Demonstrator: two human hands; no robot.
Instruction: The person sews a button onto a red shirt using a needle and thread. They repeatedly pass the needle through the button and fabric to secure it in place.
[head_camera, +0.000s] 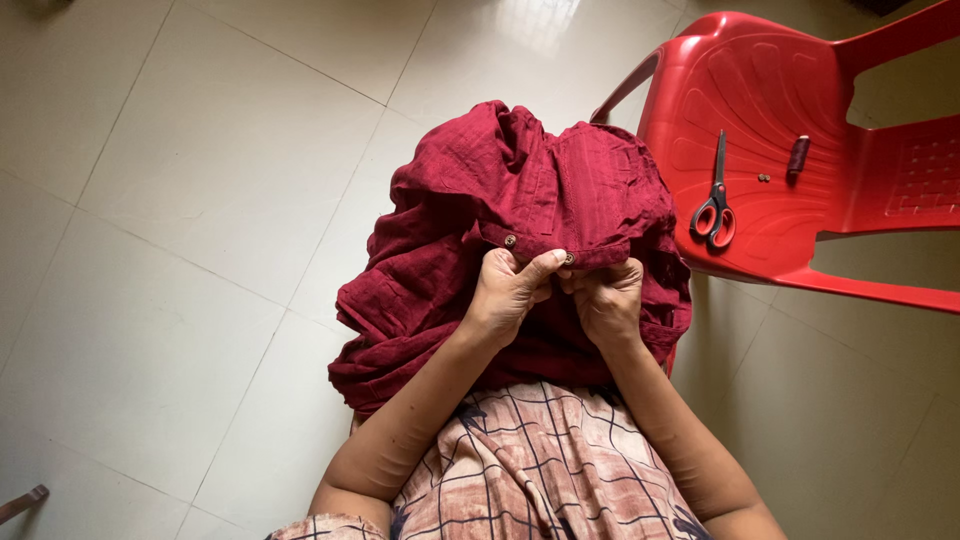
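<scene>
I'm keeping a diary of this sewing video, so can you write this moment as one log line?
left hand: pinching dark red cloth garment at button edge | right hand: gripping same edge | red plastic chair: scissors, thread spool

A dark red shirt (520, 200) is lying bunched up and wrinkly on the person's lap, just left of the red plastic chair (800, 130). Its cloth is hanging down over the knees in soft folds. One edge is folding over at the front, nearest the body. Two small brown buttons (510, 241) are sitting side by side on that edge, one showing only partly.
</scene>
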